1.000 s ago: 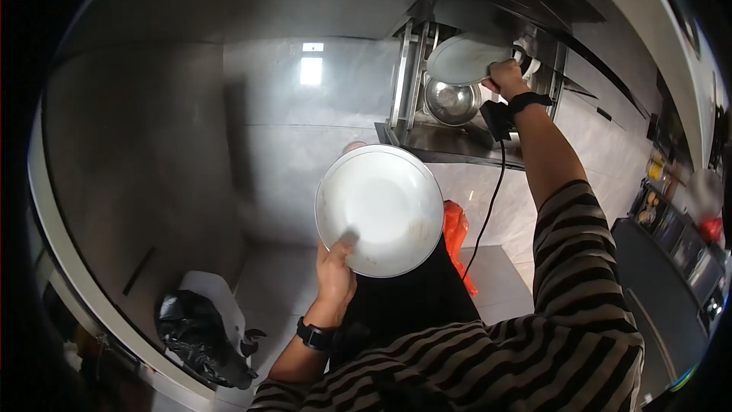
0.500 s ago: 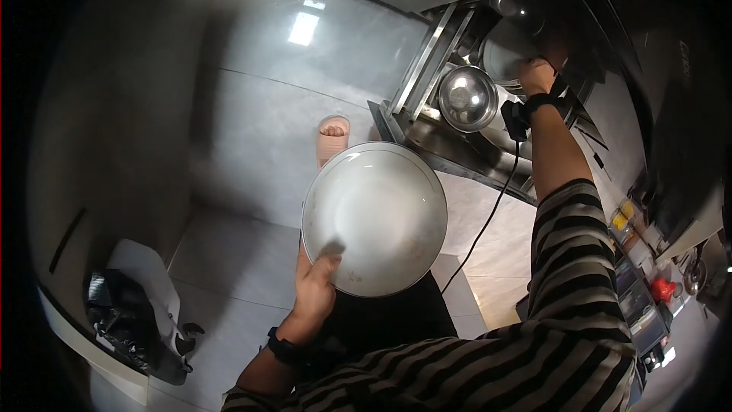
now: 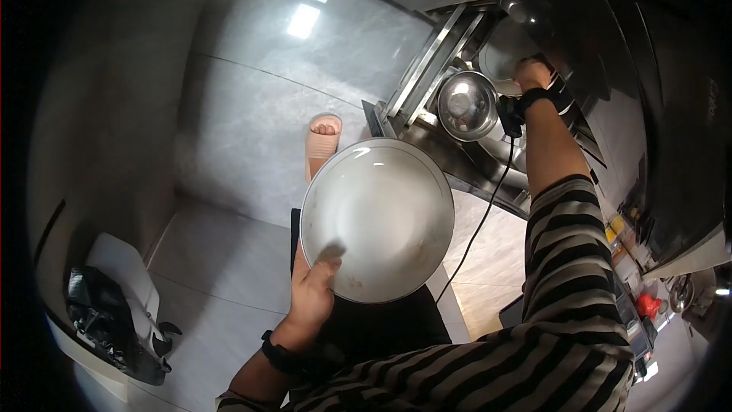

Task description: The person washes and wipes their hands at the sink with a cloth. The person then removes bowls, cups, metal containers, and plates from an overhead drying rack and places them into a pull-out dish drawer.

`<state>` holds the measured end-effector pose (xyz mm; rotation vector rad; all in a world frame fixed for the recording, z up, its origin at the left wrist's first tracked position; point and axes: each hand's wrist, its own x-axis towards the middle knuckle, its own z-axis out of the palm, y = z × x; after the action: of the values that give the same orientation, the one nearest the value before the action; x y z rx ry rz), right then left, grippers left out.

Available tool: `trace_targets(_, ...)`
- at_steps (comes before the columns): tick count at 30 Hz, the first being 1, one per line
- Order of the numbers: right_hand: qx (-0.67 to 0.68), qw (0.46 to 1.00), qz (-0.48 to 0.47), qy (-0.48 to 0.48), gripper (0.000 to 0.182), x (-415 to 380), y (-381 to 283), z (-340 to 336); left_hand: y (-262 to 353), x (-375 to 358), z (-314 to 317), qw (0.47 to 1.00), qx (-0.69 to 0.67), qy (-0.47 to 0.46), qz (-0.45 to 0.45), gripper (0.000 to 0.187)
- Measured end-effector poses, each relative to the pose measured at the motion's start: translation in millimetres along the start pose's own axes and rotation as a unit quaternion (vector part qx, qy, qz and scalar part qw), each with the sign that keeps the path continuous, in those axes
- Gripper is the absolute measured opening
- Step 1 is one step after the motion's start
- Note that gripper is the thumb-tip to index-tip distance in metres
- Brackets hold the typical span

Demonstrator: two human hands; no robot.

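Observation:
A large white bowl (image 3: 381, 214) with a thin dark rim line is in my left hand (image 3: 314, 290), thumb over its inner edge and the other fingers hidden beneath. My right hand (image 3: 533, 75) reaches into an open drawer (image 3: 427, 69), its fingers closed at the edge of a pale round plate (image 3: 503, 52). Shadow and the hand's own back hide the fingertips. Beside the plate lies a shiny steel bowl (image 3: 467, 105). A black device with a cable (image 3: 488, 210) hangs at my right wrist.
A slippered foot (image 3: 323, 137) stands on the grey tiled floor (image 3: 252, 107) left of the drawer. At the lower left is a white bin with a black bag (image 3: 95, 313). Shelves with a red item (image 3: 648, 306) stand at the right.
The view has shifted slightly, and the white bowl looks a little larger. My right hand remains at the plate's edge; my left hand keeps its hold on the bowl.

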<state>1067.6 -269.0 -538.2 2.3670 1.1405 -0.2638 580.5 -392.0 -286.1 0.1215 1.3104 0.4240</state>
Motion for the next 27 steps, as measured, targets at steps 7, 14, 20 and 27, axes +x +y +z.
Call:
trace_targets(7, 0.087, 0.993, 0.023, 0.079, 0.051, -31, -9, -24, 8, 19, 13, 0.998, -0.007, 0.034, 0.044, 0.053)
trace_targets(14, 0.443, 0.822, -0.117, -0.338, 0.065, -209, -5, -114, 34, 48, 54, 0.997, -0.08, 0.006, -0.014, 0.059)
trace_targets(20, 0.756, 0.518, 0.103, -0.386, 0.036, -279, 5, -126, 31, 80, 75, 0.989, -0.083, -0.11, -0.061, 0.051)
trace_targets(27, 0.711, 0.627, 0.182, -0.26, 0.026, -235, 44, -137, -3, 85, 108, 0.981, 0.173, -0.071, 0.052, 0.055)
